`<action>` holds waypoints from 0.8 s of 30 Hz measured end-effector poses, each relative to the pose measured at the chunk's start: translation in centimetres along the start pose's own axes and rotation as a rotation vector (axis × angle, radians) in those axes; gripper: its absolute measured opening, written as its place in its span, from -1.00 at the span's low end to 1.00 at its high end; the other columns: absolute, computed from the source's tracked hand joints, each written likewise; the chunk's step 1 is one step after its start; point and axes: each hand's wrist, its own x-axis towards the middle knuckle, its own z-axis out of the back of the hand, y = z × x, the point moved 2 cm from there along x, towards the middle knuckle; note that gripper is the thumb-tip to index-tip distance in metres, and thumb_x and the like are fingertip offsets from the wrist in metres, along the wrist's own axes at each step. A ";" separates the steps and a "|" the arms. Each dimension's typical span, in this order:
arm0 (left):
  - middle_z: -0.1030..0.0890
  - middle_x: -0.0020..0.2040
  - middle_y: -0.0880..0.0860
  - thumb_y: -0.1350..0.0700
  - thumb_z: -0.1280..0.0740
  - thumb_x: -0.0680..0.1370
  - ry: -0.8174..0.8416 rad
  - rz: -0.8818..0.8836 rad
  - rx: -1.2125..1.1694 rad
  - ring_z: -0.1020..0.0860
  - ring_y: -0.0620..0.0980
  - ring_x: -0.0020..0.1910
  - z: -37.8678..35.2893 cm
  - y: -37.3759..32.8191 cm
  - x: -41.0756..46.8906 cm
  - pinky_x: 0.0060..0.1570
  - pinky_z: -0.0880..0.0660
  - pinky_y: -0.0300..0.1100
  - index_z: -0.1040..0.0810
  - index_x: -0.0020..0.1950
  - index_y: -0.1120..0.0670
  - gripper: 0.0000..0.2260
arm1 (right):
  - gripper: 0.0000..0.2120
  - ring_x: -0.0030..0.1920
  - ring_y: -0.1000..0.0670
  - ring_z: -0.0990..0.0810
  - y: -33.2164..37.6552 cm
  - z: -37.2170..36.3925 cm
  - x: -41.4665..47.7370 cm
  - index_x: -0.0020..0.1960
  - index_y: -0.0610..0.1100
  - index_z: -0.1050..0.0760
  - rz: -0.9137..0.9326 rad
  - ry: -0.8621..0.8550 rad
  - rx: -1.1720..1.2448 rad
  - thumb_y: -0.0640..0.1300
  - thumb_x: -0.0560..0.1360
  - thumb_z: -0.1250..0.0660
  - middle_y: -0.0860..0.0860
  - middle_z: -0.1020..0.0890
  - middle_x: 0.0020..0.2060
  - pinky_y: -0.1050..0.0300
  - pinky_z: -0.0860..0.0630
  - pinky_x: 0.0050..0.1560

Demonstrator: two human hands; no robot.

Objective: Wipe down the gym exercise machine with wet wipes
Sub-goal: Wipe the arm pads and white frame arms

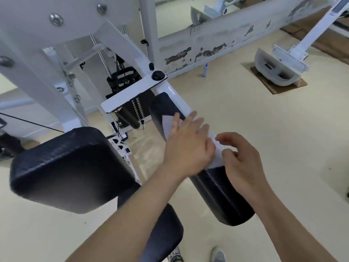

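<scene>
Wipe (169,125) — flat under left hand (188,144)

A gym: a white exercise machine (122,44) with weight stack (138,110) and black pads (66,167)

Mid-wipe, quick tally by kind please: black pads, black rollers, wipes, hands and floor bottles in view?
Black pads: 2 (large black vinyl cushion, black textured seat pad)
Black rollers: 2 (long black padded roller, short black foam roller)
Wipes: 1 (white wet wipe)
Hands: 2 (left hand, right hand)
Bottles: 1 (blue-capped white bottle)
Total: 8
</scene>
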 end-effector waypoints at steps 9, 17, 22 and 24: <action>-0.36 0.48 -0.02 0.03 -0.06 0.59 0.014 0.083 -0.095 -0.15 -0.05 0.52 0.5 5.2 5.0 0.51 0.15 0.03 -0.49 0.39 -0.01 -0.59 | -0.71 -0.08 0.09 -0.57 -0.2 -1.2 0.3 0.20 0.04 -0.51 0.140 0.263 -0.293 -0.12 0.63 -0.05 0.15 -0.64 -0.08 0.25 -0.47 -0.04; -0.50 0.14 0.04 0.10 -0.30 0.57 -0.495 0.326 -0.410 -0.43 0.02 0.16 1.5 7.3 5.4 0.25 -0.36 -0.03 -0.54 0.02 0.13 -0.88 | -0.56 0.36 0.02 -0.35 1.0 -1.7 0.5 0.46 -0.11 -0.38 0.342 0.053 -0.373 -0.22 0.59 -0.15 0.01 -0.38 0.46 0.21 -0.30 0.29; -0.44 0.30 0.07 0.23 -0.25 0.61 -0.386 0.240 -0.512 -0.38 -0.20 0.20 1.5 6.7 2.2 0.26 -0.36 -0.30 -0.59 0.18 0.21 -0.80 | -0.54 0.46 0.08 -0.26 5.3 -5.5 4.9 0.55 -0.11 -0.21 0.364 0.255 -0.228 -0.19 0.65 -0.06 -0.01 -0.30 0.51 0.41 -0.11 0.36; -0.38 0.38 0.09 0.33 -0.24 0.60 -0.396 0.204 -0.567 -0.32 -0.26 0.29 0.6 6.4 0.7 0.33 -0.24 -0.44 -0.49 0.35 0.22 -0.68 | -0.55 0.38 -0.10 -0.42 6.2 -8.0 8.4 0.55 -0.11 -0.17 0.210 0.364 -0.243 -0.12 0.67 -0.03 -0.10 -0.44 0.41 0.14 -0.31 0.26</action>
